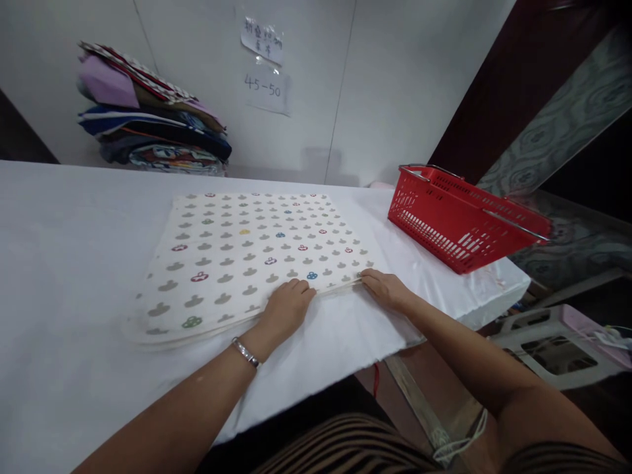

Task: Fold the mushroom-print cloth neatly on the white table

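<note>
A folded cream cloth [261, 253] with rows of grey and coloured mushroom-like prints lies flat on the white-covered table [64, 263]. Its layered edge faces me. My left hand [289, 304], with a silver bracelet at the wrist, grips the middle of that near edge, fingers curled over the top. At the near right corner, my right hand [385, 288] pinches the layers between thumb and fingers. Both thumbs are mostly hidden from view.
A red plastic basket [444, 217] with metal handles stands at the table's right end. Folded fabrics [155, 115] are piled at the back left against the wall. Handwritten paper signs [266, 85] hang there. A white and pink stool [563, 342] is beyond the right edge.
</note>
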